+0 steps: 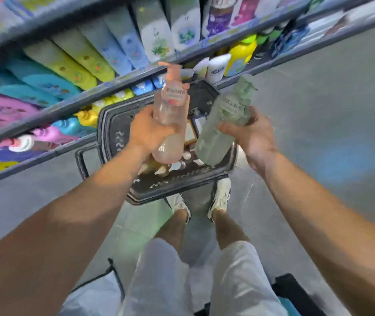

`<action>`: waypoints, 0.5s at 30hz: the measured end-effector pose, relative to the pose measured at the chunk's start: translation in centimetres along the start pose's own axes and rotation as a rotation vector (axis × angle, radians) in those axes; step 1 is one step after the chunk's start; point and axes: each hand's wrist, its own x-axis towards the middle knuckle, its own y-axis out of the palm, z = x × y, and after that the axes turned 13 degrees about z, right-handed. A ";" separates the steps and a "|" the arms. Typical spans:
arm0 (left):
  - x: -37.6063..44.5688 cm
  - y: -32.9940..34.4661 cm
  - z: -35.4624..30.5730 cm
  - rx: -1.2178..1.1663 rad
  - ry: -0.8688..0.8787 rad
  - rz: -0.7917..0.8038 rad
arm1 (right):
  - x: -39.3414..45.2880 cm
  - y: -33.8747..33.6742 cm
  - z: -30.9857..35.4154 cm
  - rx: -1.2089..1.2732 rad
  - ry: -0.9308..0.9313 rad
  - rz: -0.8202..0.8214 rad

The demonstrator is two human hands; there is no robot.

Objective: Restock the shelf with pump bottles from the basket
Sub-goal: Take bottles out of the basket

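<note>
A clear pink pump bottle (170,106) is gripped around its middle by my left hand (146,131), held above the dark plastic basket (159,190) on the floor. My right hand (253,135) grips a clear green pump bottle (225,115), tilted with its pump toward the shelf. Both bottles hang over the basket, side by side and apart. Several more pump bottles (175,166) with white pumps lie in the basket below. The grey shelf (118,84) runs diagonally across the upper left, packed with coloured bottles and refill pouches.
My feet in white shoes (219,197) stand just behind the basket on the grey floor. Yellow bottles (241,54) and white tubes stand on the low shelf beyond the basket. A dark object (293,293) sits at the bottom right.
</note>
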 end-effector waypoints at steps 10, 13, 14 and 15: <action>-18.8 -4.5 -12.3 -0.170 0.252 -0.211 | -14.8 -2.4 15.2 -0.210 -0.299 0.075; -23.6 -4.5 -14.9 -0.190 0.318 -0.300 | -18.7 -3.2 18.8 -0.251 -0.404 0.105; -25.0 -4.4 -15.7 -0.198 0.339 -0.322 | -19.8 -3.5 19.8 -0.257 -0.429 0.112; -26.3 -4.4 -16.5 -0.206 0.365 -0.339 | -21.0 -3.8 20.8 -0.261 -0.456 0.120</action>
